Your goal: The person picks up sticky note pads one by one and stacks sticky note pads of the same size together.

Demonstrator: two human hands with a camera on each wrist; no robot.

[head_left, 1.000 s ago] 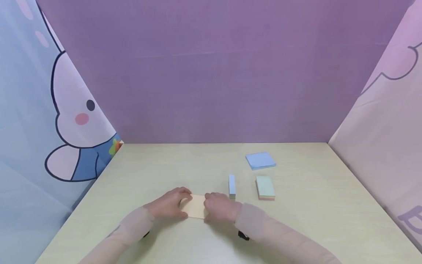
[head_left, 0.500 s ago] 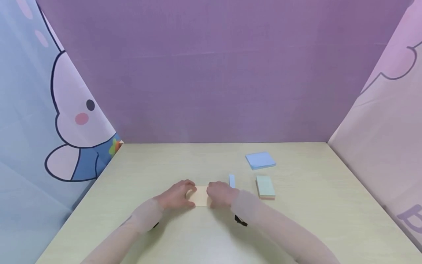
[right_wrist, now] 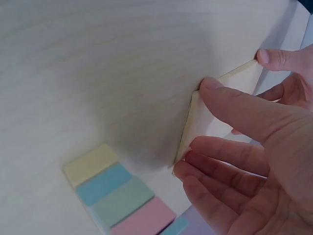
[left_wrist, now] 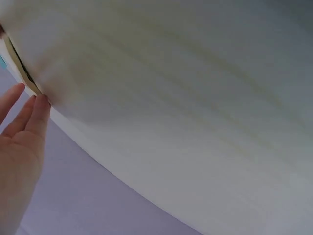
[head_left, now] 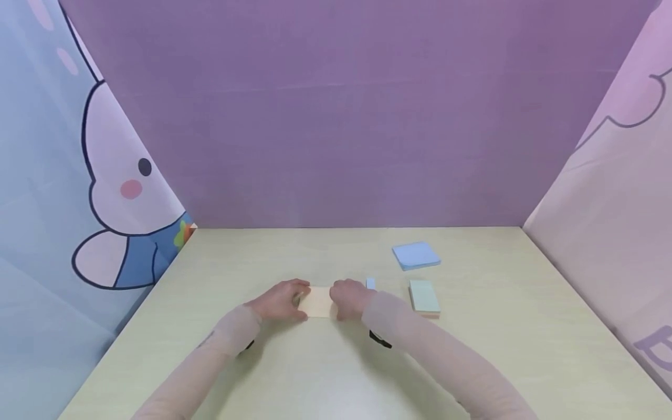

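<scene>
A cream-yellow pad of sticky notes (head_left: pixel 318 302) lies between my two hands near the middle of the table. My left hand (head_left: pixel 282 300) holds its left end, thumb at the near corner and fingers at the far one. At the right end, my right hand (head_left: pixel 350 298) grips the pad by its edges. The right wrist view shows the thumb and fingertips on opposite corners of the pad (right_wrist: pixel 215 120). In the left wrist view only part of the left hand (left_wrist: pixel 24 142) and a thin edge of the pad (left_wrist: pixel 22 68) appear.
Right of the hands sit a green pad (head_left: pixel 424 296) with a pink layer beneath and, farther back, a blue pad (head_left: pixel 416 255). A narrow blue piece (head_left: pixel 370 283) is partly hidden behind the right hand. Colour-banded sticky notes (right_wrist: pixel 120 191) show beside the right hand. A purple backdrop (head_left: pixel 336 116) stands behind.
Both hands have slid the cream-yellow pad away from the body and slightly right, keeping hold of it. The right hand now covers more of the narrow blue piece.
</scene>
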